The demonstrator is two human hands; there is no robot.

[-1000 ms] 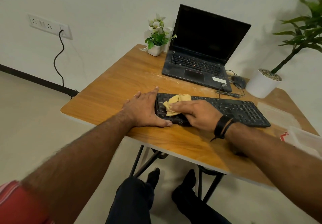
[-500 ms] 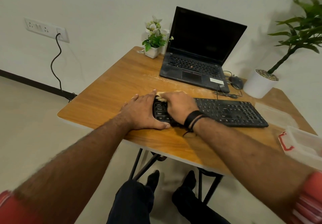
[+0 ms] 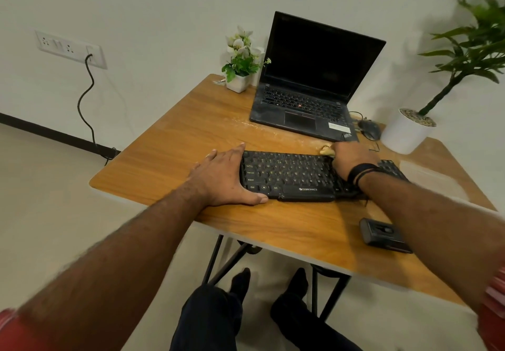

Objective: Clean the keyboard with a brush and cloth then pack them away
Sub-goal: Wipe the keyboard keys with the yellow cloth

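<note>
Step in hand: I judge this to be the cloth pass over the keyboard [image 3: 295,177], which lies across the middle of the worktop [image 3: 175,143] in front of the laptop [image 3: 314,88]
Doing it well: keep the strokes running along the key rows with light, even pressure — enough to lift grime, not enough to pop a key cap or slide the board; finish by working along the far edge, where pale dust shows on the wood
Left hand [image 3: 221,178]: fingers straight and spread wide, palm flat on the worktop, thumb along the front edge and fingers up the left end of the keyboard, bracing it so it cannot skate
Right hand [image 3: 352,158]: curled round the yellow cloth [image 3: 326,150], pressing it at the far edge of the keyboard towards its right half; only a small bunch of cloth pokes out past the knuckles
Brush: I cannot pick it out — a small dark device [image 3: 382,234] lies near the front edge under my right forearm, but what it is I cannot tell
Risk: the wristbands [image 3: 360,173] could snag on the keys
</note>
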